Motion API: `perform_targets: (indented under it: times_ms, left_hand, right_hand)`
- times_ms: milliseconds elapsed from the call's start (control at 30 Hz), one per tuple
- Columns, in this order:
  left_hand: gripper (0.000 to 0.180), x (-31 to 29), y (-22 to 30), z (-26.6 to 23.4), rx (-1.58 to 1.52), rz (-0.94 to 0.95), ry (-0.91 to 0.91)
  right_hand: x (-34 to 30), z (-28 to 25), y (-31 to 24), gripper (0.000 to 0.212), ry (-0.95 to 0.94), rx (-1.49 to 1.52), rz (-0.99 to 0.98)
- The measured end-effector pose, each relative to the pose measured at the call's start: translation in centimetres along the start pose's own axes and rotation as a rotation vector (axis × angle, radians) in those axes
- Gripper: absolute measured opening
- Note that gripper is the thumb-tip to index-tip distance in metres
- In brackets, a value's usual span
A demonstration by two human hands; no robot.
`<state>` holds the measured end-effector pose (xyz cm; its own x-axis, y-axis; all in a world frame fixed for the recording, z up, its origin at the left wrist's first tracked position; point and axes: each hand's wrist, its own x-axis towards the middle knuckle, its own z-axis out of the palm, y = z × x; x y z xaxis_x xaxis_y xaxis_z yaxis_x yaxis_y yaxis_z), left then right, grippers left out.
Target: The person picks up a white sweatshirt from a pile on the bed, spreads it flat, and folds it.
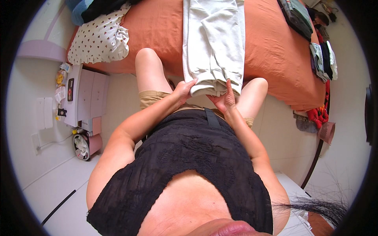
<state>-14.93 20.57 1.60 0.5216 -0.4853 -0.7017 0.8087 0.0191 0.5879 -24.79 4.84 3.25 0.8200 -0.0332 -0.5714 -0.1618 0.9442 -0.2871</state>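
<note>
A pale off-white sweat garment (pixel 214 43), folded into a long strip, lies across the bed and hangs over its near edge toward my lap. Whether it is a sweatshirt or sweatpants I cannot tell. Its gathered, ribbed end is held between my knees. My left hand (pixel 184 91) is closed on the left corner of that end, thumb on top. On the right side, my right hand (pixel 225 101) grips the same end, with its thumb up against the fabric and its other fingers partly hidden beneath.
The bed (pixel 157 31) has an orange-brown sheet. A white patterned pillow (pixel 100 39) lies at its left, near a lilac cabinet (pixel 88 94) and a pink bin (pixel 94 144). Folded dark clothes (pixel 295 19) and smaller folded clothes (pixel 323 61) sit along the right edge.
</note>
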Motion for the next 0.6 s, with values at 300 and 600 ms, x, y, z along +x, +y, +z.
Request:
perform_targets:
  times_ms: [300,600]
  left_hand:
    - [0.033,0.7,-1.4,0.4,0.251,0.016,-0.016]
    - [0.032,0.8,-1.5,-0.2,0.404,0.062,-0.01]
  right_hand:
    - [3.6,-1.3,0.5,0.057,0.277,0.066,-0.16]
    - [4.7,-2.6,0.2,0.063,0.274,0.119,-0.16]
